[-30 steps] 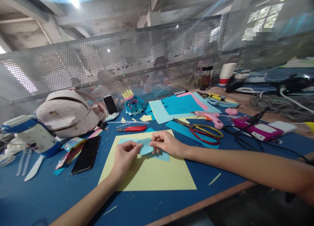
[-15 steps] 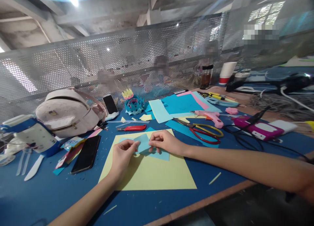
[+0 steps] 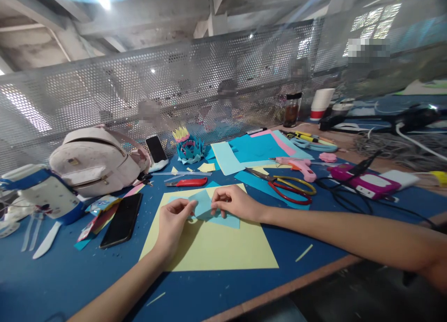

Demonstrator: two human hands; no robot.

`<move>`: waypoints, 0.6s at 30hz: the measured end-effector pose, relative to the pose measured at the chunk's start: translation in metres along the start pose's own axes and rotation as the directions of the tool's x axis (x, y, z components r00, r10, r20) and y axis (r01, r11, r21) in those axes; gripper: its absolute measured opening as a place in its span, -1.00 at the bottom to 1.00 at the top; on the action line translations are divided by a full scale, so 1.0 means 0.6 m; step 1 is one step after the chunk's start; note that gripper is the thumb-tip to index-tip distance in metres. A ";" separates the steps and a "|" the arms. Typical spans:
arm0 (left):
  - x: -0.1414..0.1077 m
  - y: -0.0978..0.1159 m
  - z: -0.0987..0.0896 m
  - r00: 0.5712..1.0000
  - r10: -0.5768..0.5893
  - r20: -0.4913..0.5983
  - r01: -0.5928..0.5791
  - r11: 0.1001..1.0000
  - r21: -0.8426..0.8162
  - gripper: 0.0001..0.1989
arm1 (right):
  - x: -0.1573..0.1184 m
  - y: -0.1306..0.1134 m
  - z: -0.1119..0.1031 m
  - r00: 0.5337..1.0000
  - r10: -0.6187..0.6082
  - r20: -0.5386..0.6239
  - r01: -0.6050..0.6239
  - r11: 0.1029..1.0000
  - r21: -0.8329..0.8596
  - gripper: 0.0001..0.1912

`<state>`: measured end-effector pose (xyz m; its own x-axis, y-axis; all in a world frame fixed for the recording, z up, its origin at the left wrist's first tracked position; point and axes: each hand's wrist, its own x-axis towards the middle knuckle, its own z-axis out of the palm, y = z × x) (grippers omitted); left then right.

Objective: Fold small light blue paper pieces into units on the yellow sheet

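Observation:
A small light blue paper piece (image 3: 202,205) is held up between my two hands. My left hand (image 3: 176,219) pinches its left edge between thumb and fingers. On its right edge, my right hand (image 3: 232,203) grips it with thumb and fingertips. Beneath them, more light blue paper (image 3: 228,221) lies on a large yellow sheet (image 3: 223,250). Just behind the sheet is a red utility knife (image 3: 190,182). Red and yellow scissors (image 3: 289,189) lie to the right, on a blue paper strip.
A pink glue gun (image 3: 302,167) and a purple device (image 3: 366,182) with black cables are at the right. Behind stand a blue paper flower (image 3: 190,149) and stacked blue sheets (image 3: 260,147). At the left are a phone (image 3: 122,219), a backpack (image 3: 96,161) and a white-and-blue container (image 3: 49,194).
The view has shifted very slightly. Both hands keep nearly the same place and grip on the small blue paper.

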<state>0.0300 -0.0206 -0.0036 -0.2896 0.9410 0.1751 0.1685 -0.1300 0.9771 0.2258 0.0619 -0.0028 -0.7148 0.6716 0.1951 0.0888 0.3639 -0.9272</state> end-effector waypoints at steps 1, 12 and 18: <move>-0.001 0.001 0.000 1.000 -0.005 0.002 0.005 1.000 -0.002 -0.67 | 0.000 0.000 0.000 1.000 -0.001 0.004 0.001 1.000 -0.006 -0.65; 0.010 -0.020 0.001 0.996 -0.010 0.089 0.024 0.987 -0.159 -0.69 | -0.007 -0.011 0.000 0.993 -0.117 0.027 0.120 0.983 -0.139 -0.72; 0.006 -0.026 -0.001 0.982 -0.061 0.179 0.096 0.976 -0.198 -0.71 | -0.011 -0.029 -0.005 0.945 -0.324 0.043 0.327 0.931 -0.162 -0.75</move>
<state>0.0261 -0.0156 -0.0181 -0.1258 0.9879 0.0911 -0.0496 -0.0979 0.9940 0.2310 0.0534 0.0129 -0.7343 0.4887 0.4712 -0.0388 0.6627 -0.7478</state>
